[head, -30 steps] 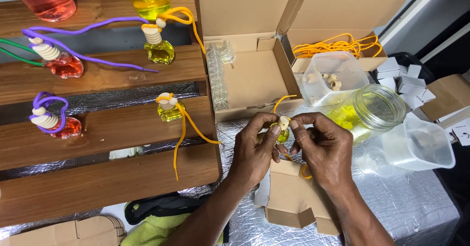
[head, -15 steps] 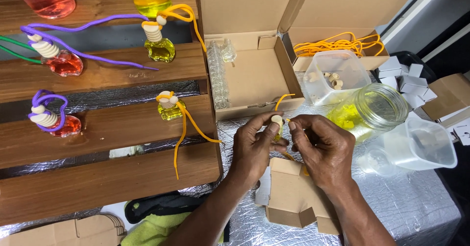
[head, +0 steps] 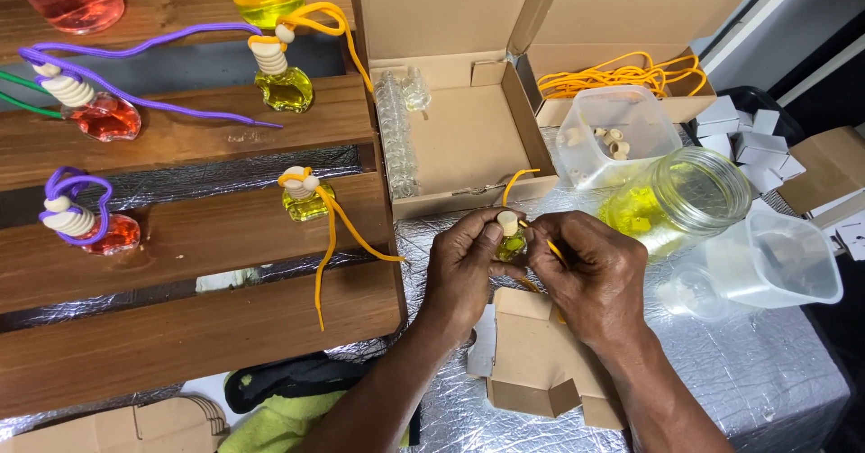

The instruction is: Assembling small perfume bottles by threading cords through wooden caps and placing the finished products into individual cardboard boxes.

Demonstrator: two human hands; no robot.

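Left hand (head: 461, 268): fingers curled narrow around small yellow bottle (head: 511, 246), thumb and forefinger pinching its sides.
Right hand (head: 590, 273): fingertips closed on orange cord (head: 515, 181) just beside the bottle's neck; thumb touching the glass.
Small yellow bottle: held upright between both sets of fingertips, above the foil-covered table (head: 775, 372); pale wooden cap (head: 508, 223) on top, just above the fingers.
Orange cord: looping up from the fingertips toward the open box; a second short length showing just right of the right fingertips.
Small folded carton (head: 541, 363): lying flat directly below both hands, partly under the right wrist.
Open cardboard box (head: 468, 137): just beyond the fingertips, row of empty clear bottles (head: 396, 133) along its left wall.
Second box (head: 622, 65): farther beyond the right fingers, holding a bundle of orange cords (head: 622, 76).
Plastic tub (head: 613, 133): beyond the right hand, wooden caps inside.
Glass jar (head: 680, 196): near the right hand's far side, lying tilted, yellow liquid inside.
Clear plastic jug (head: 766, 264): right of the right hand, apart from it.
Wooden rack (head: 180, 228): well left of the left fingers, bearing finished yellow and red bottles with orange and purple cords.
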